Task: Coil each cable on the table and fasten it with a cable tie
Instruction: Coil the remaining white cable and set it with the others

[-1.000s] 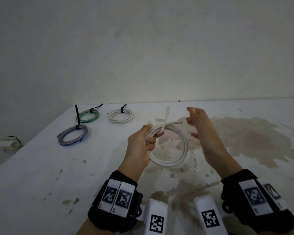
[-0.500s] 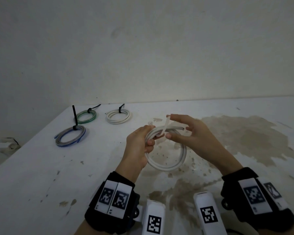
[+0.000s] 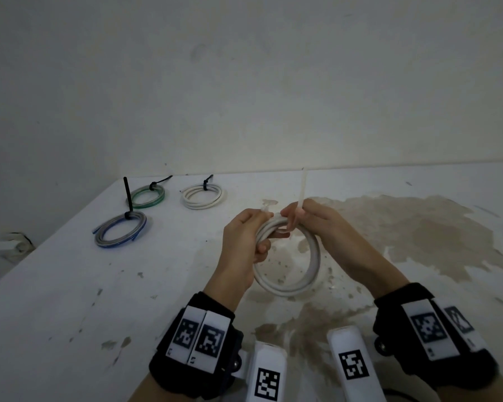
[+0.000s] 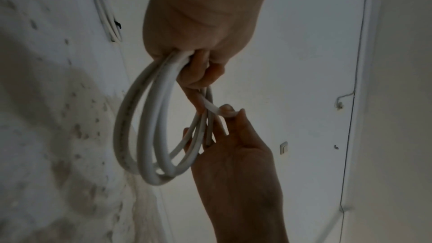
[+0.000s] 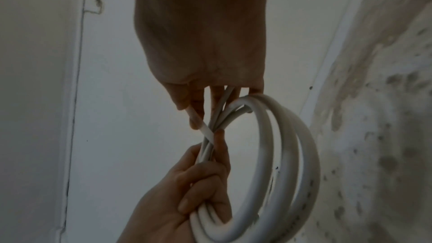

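A coiled white cable (image 3: 308,274) (image 4: 149,136) (image 5: 275,163) hangs in the air above the stained white table (image 3: 70,285). My left hand (image 3: 246,236) (image 4: 198,58) (image 5: 187,191) grips the coil's left side, fingers curled round the strands. A white cable tie (image 3: 302,190) (image 4: 217,108) (image 5: 203,127) wraps the strands at the top of the coil, its tail pointing up. My right hand (image 3: 302,219) (image 4: 224,128) (image 5: 196,103) pinches the tie close to the coil between thumb and fingers.
Three tied coils lie at the table's far left: a grey-blue one (image 3: 119,230) with an upright black tie, a green one (image 3: 147,195) and a white one (image 3: 202,196). A wall stands behind the table. A large brown stain (image 3: 418,227) covers the right side.
My right hand, open and apart a second ago, has come in to the coil and taken the tie. The tie's tail now stands more upright. The left hand's grip is unchanged.
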